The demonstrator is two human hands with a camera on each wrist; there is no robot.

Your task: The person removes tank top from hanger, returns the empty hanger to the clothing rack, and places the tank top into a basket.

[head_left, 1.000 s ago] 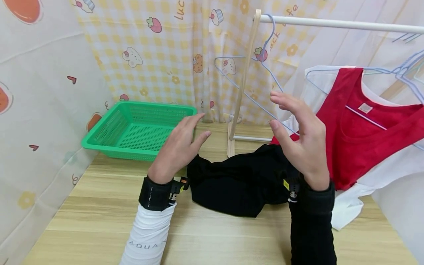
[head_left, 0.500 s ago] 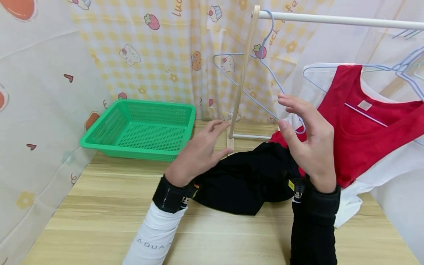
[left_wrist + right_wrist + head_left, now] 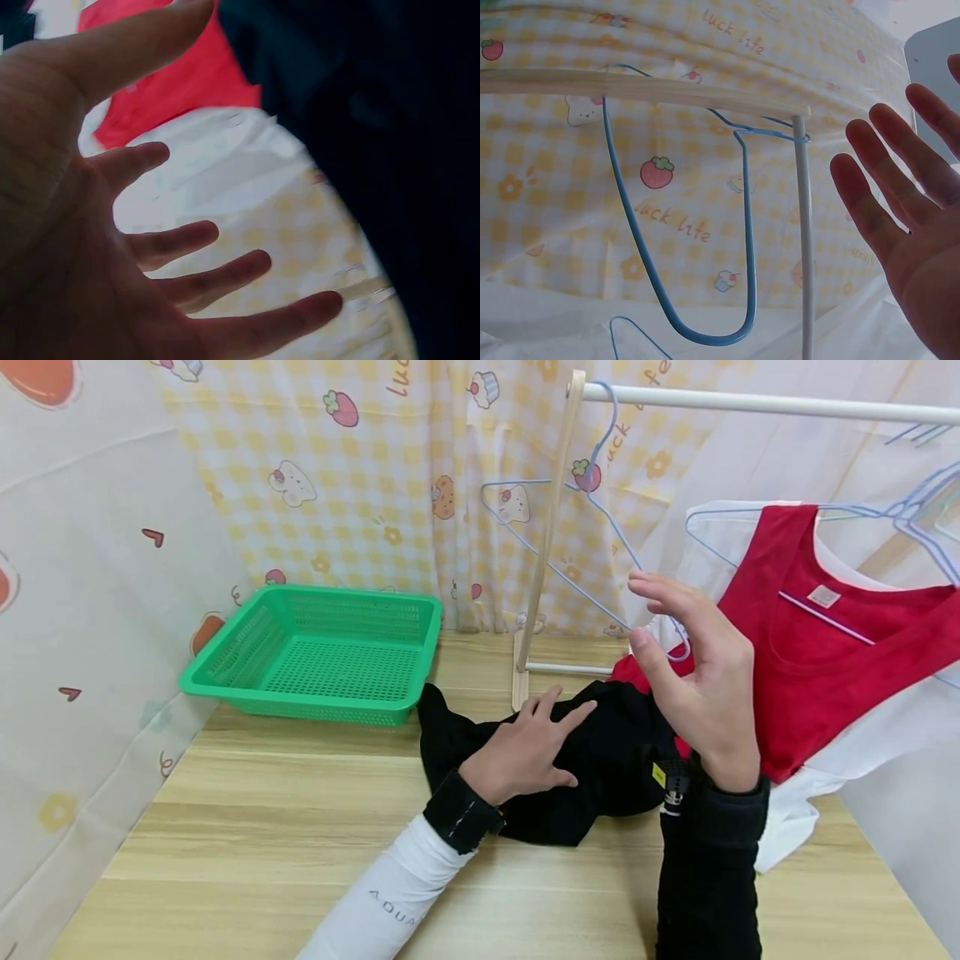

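Note:
A crumpled black garment (image 3: 540,760) lies on the wooden table (image 3: 300,827) below the rack. My left hand (image 3: 528,747) lies on it with fingers spread; the left wrist view shows those spread fingers (image 3: 195,240) beside the black cloth (image 3: 390,150). My right hand (image 3: 693,672) hovers open, palm left, just right of an empty light-blue hanger (image 3: 570,539) on the white rail (image 3: 765,403). The right wrist view shows the straight fingers (image 3: 885,187) near the blue hanger (image 3: 667,247). A red vest (image 3: 832,652) over a white garment (image 3: 795,827) hangs to the right.
A green plastic basket (image 3: 315,652) stands at the back left of the table. The rack's wooden upright (image 3: 547,527) and its foot stand behind the black garment. Patterned curtains close off the back and left. More blue hangers (image 3: 930,502) hang at far right.
My left hand moved right and down from near the basket onto the black garment. The right hand stayed raised near the hanger. The garment's left edge now lies uncovered.

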